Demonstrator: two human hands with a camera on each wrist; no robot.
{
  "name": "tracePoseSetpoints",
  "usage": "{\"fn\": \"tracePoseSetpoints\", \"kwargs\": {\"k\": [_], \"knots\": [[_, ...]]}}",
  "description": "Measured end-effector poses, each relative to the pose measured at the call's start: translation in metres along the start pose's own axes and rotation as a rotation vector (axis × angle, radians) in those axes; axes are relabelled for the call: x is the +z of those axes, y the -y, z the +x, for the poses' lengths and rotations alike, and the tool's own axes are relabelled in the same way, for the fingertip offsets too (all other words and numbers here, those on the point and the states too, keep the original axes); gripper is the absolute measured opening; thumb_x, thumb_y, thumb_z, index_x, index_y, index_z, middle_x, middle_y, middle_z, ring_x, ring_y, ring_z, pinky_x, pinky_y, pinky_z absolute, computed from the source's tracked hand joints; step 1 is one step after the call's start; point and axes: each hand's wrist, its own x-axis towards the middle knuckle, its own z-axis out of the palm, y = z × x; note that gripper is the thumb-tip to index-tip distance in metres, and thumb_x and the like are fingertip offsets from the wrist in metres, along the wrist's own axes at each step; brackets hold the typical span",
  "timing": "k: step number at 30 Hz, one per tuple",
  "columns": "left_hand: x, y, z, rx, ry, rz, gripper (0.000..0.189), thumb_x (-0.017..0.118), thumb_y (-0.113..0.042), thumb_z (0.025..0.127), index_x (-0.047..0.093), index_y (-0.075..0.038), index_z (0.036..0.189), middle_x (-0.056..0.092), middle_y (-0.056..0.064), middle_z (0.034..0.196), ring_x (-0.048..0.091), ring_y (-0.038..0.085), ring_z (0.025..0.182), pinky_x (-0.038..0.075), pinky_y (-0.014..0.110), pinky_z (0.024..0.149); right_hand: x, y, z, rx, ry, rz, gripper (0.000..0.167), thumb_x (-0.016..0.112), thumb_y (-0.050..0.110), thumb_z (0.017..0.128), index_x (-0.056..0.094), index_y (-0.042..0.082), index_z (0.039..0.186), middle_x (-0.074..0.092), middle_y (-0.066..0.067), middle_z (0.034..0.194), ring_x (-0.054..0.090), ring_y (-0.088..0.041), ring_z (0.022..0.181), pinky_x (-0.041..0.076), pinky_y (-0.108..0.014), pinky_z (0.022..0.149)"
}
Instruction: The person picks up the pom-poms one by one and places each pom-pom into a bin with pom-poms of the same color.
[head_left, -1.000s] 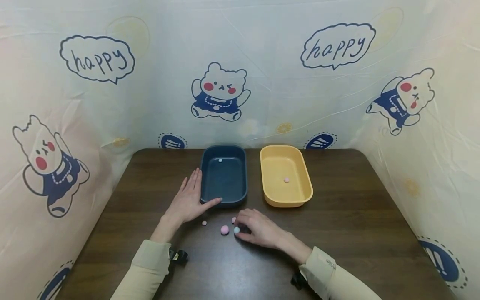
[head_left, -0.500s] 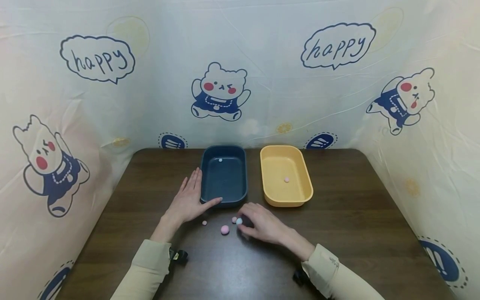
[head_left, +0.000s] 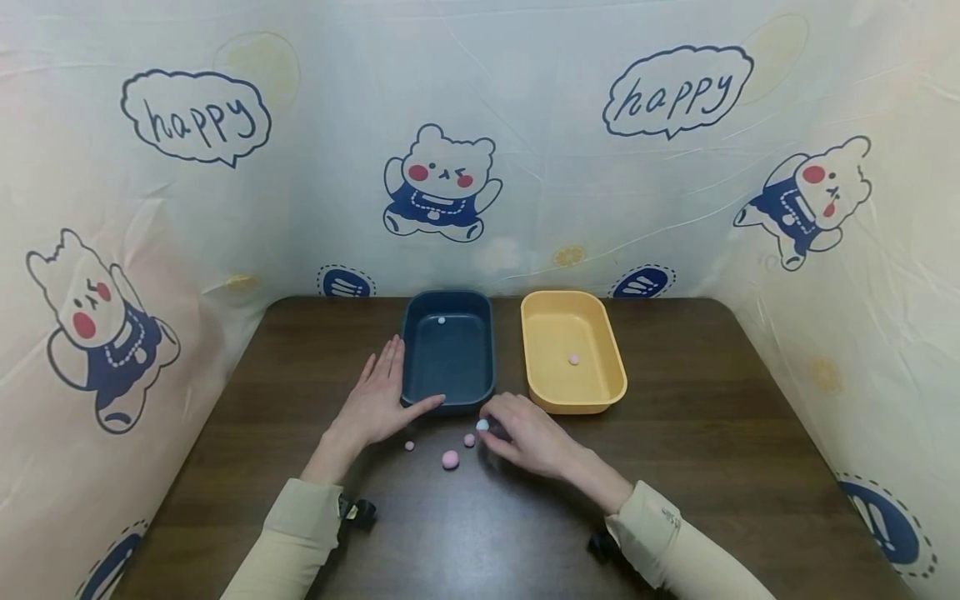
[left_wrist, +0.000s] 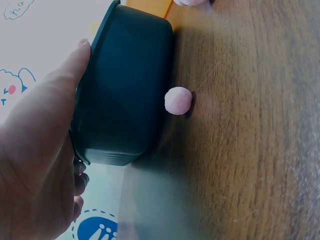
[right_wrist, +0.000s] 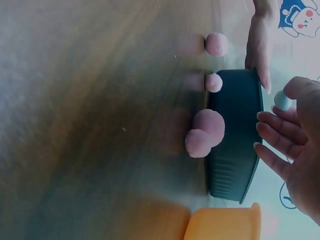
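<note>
Left hand (head_left: pixel 373 408): pretty relaxed, with fingers straight along the left side of the blue tub (head_left: pixel 453 358) and thumb laid along the near edge. Touching, not clutching. Probably there to stop the tub sliding about.
Right hand (head_left: pixel 528 437): pinching the light blue ball (head_left: pixel 482 425) between thumb and finger, with the other fingers looser in the right wrist view. Most likely just fingertips because of the tiny size.
Light blue ball: looks lifted off the table (head_left: pixel 690 392), right by the near right corner of the blue tub, outside the rim.
Blue tub: holding just one pale ball (head_left: pixel 441 320), up toward the far end.
Yellow tub (head_left: pixel 573 321): beside the blue tub with a gap between, holding one small pink ball (head_left: pixel 573 359). Maybe set side by side for easy reach.
Loose pink balls (head_left: pixel 450 460): three in the head view, four in the right wrist view, so probably one blocked by the right hand. Mixed sizes.
Light blue ball vs a second ago: nearer the blue tub now, no longer right next to the big pink one. Carried along by the right hand.
Left hand and tubs vs a second ago: basically unmoved.
</note>
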Motion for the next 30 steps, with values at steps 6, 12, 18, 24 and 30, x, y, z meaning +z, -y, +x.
{"fn": "tracePoseSetpoints", "kwargs": {"k": [6, 12, 18, 24, 30], "knots": [[0.0, -0.001, 0.002, 0.003, 0.0, -0.001, 0.134, 0.05, -0.094, 0.091, 0.001, -0.002, 0.176, 0.003, 0.02, 0.186, 0.011, 0.041, 0.174, 0.013, 0.062, 0.141, -0.005, -0.004, 0.007, -0.043, -0.068, -0.036, 0.012, 0.074, 0.022, 0.106, 0.068, 0.014, 0.114, 0.07, 0.001, 0.103, 0.06, -0.013, 0.093, 0.056, -0.031, 0.085], [-0.001, -0.001, 0.0, -0.002, 0.008, -0.004, 0.134, 0.051, -0.094, 0.091, 0.0, -0.003, 0.176, 0.001, 0.018, 0.186, 0.011, 0.04, 0.174, 0.011, 0.059, 0.142, -0.012, -0.009, 0.017, -0.023, -0.073, -0.026, 0.014, 0.073, 0.023, 0.106, 0.068, 0.013, 0.115, 0.071, -0.001, 0.105, 0.06, -0.015, 0.093, 0.057, -0.032, 0.084], [-0.001, -0.001, 0.001, 0.002, 0.005, 0.001, 0.134, 0.05, -0.094, 0.092, 0.001, -0.002, 0.176, 0.003, 0.02, 0.186, 0.012, 0.041, 0.174, 0.013, 0.061, 0.141, -0.016, -0.016, 0.028, 0.015, -0.087, -0.011, 0.014, 0.075, 0.021, 0.105, 0.068, 0.013, 0.115, 0.072, -0.002, 0.105, 0.06, -0.015, 0.093, 0.057, -0.031, 0.083], [0.0, 0.0, 0.001, 0.0, -0.001, 0.004, 0.135, 0.049, -0.095, 0.091, 0.0, -0.003, 0.176, 0.001, 0.018, 0.186, 0.011, 0.04, 0.174, 0.012, 0.06, 0.142, -0.017, -0.022, 0.036, 0.008, -0.111, -0.037, 0.017, 0.075, 0.022, 0.105, 0.068, 0.012, 0.117, 0.072, -0.002, 0.107, 0.062, -0.017, 0.095, 0.059, -0.032, 0.085], [0.001, 0.0, 0.002, 0.001, 0.001, -0.001, 0.135, 0.05, -0.095, 0.091, 0.0, -0.002, 0.176, 0.002, 0.019, 0.186, 0.011, 0.041, 0.174, 0.011, 0.061, 0.142, -0.017, -0.029, 0.046, 0.012, -0.112, -0.026, 0.017, 0.075, 0.02, 0.106, 0.068, 0.011, 0.119, 0.073, -0.007, 0.109, 0.063, -0.019, 0.095, 0.059, -0.034, 0.084]]}}
